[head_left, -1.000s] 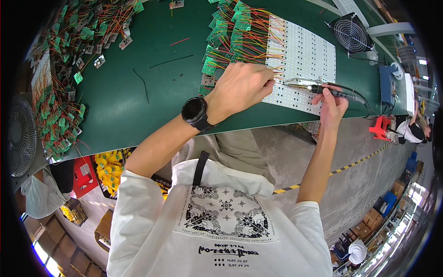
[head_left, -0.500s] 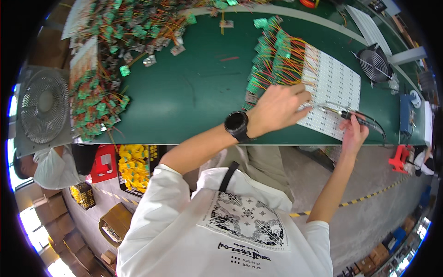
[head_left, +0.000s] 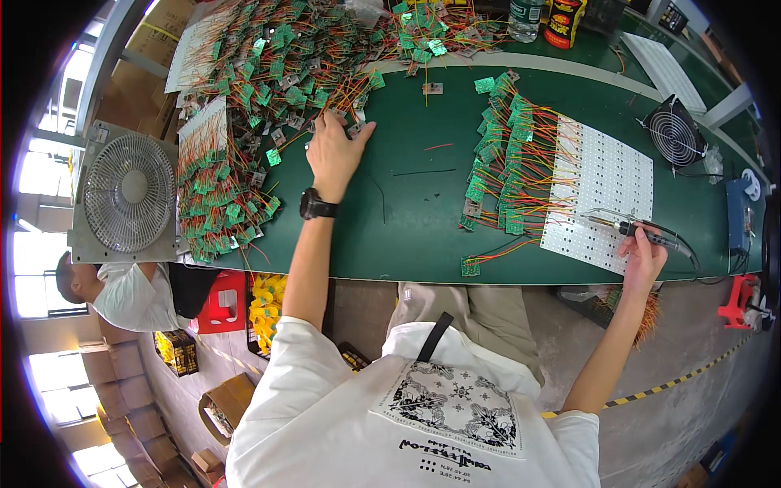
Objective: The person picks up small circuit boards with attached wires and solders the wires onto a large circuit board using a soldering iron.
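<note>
Head view shows the tabletop (head_left: 411, 244) with work at both sides and a mostly bare middle. Toward its right edge lies a white panel (head_left: 610, 175), flat, its near side close to the tabletop's front edge, probably so that the dotted surface is within easy reach. Rows of small circuit boards (head_left: 514, 154) lie left of the panel, joined to it by red and yellow wires (head_left: 543, 150); spread outward like this, they seem to leave most of its face uncovered. One lone board (head_left: 470, 267) sits by the front edge, its wires leading to the panel's near-left corner.

The right hand (head_left: 644, 250) grasps a soldering iron (head_left: 628, 229) by its dark handle, rather like a pen, which likely keeps the fingers back from the metal tip. That tip points left over the panel; whether it touches cannot be told. The cable (head_left: 690, 248) trails toward the right edge, clear of the panel.

The left hand (head_left: 334, 159) is at the near-right fringe of a heaped pile of wired boards (head_left: 301, 69) in the tabletop's far-left area. Its thumb stands apart from the fingers; I cannot tell whether they grip anything. A black fan (head_left: 674, 134) stands just beyond the panel's far-right corner, perhaps for moving fumes.
</note>
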Tool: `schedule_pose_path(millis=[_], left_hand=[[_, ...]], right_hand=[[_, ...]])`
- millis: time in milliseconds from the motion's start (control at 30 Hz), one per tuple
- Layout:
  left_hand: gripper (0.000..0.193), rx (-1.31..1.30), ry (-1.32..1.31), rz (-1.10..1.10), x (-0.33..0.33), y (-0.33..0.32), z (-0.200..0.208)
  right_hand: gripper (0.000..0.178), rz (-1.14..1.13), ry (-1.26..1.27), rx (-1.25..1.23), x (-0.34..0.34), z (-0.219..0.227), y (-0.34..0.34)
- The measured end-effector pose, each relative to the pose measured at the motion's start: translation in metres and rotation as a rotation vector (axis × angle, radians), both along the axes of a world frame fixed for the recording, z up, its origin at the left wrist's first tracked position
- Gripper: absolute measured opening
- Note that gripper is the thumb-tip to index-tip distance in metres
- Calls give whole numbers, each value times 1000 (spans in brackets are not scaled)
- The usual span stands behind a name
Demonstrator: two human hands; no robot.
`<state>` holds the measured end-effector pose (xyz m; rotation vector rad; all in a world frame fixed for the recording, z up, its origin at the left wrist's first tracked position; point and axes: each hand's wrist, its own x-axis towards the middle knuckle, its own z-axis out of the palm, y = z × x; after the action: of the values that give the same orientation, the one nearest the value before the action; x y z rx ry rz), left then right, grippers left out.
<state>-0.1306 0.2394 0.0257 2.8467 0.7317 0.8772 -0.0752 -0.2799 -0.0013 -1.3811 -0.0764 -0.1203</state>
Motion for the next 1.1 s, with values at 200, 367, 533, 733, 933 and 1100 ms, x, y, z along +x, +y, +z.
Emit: schedule_pose_path(millis=[200,367,533,733,933,1100], left_hand=[[44,-364,209,-153,-8,42,4],[30,-1356,25,-335,-52,23,23],[24,-1568,121,-347,-90,-3,22],[20,-1440,104,-504,-95,-49,31],[13,-1098,187,-806,-74,-136,50],[17,-875,-35,-1073,-38,-204,46]], right_hand=[[20,-10,15,0,0,1,2],[21,-4,26,-12,0,-5,-5],[21,-25,21,12,0,0,0],[21,-25,11,10,-1,2,-1],[21,-36,40,43,0,1,2],[20,-52,62,35,-1,4,5]])
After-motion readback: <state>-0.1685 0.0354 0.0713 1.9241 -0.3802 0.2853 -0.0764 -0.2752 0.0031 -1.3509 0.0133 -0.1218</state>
